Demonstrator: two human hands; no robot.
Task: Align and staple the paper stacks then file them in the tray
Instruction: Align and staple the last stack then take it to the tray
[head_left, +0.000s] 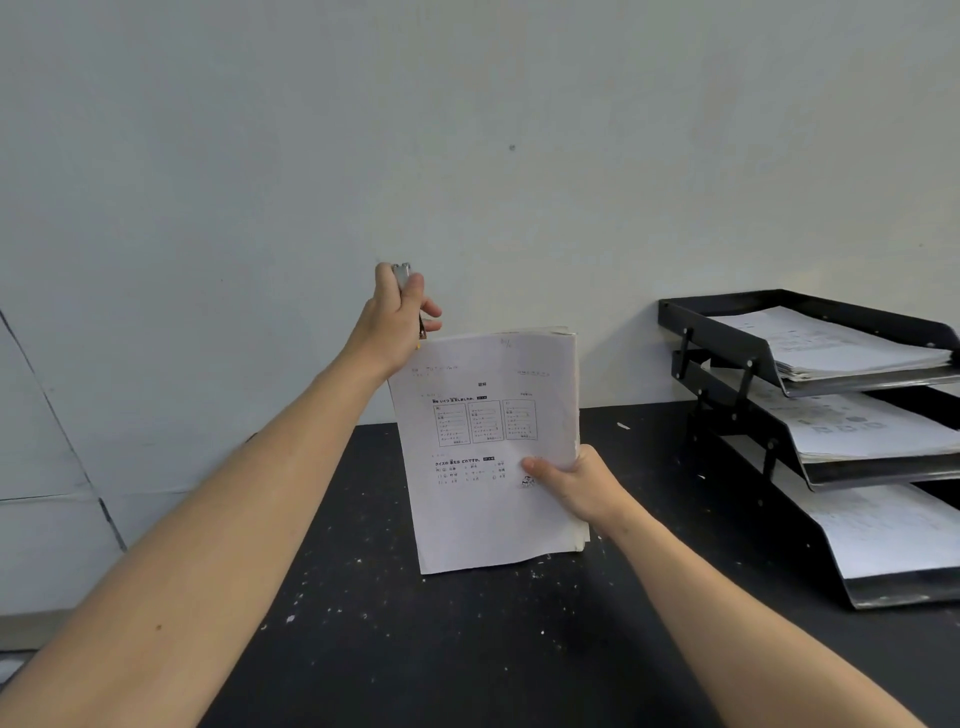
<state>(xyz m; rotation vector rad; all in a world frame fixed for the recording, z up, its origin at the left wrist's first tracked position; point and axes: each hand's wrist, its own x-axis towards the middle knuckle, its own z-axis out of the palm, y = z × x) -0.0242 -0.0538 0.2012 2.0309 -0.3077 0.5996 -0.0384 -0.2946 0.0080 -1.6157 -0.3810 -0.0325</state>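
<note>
A stack of printed white papers (493, 447) is held upright above the black table (395, 623). My right hand (576, 486) grips its right edge, thumb on the front sheet. My left hand (397, 317) is curled round a small silver stapler (402, 275) at the stack's top left corner; whether the stapler's jaw is over the paper is hidden by my fingers. A black three-tier paper tray (737, 332) stands at the right, with papers in each tier.
A plain pale wall rises right behind the table. The table's left edge runs diagonally from about the middle down to the lower left. The tabletop is speckled with small white flecks.
</note>
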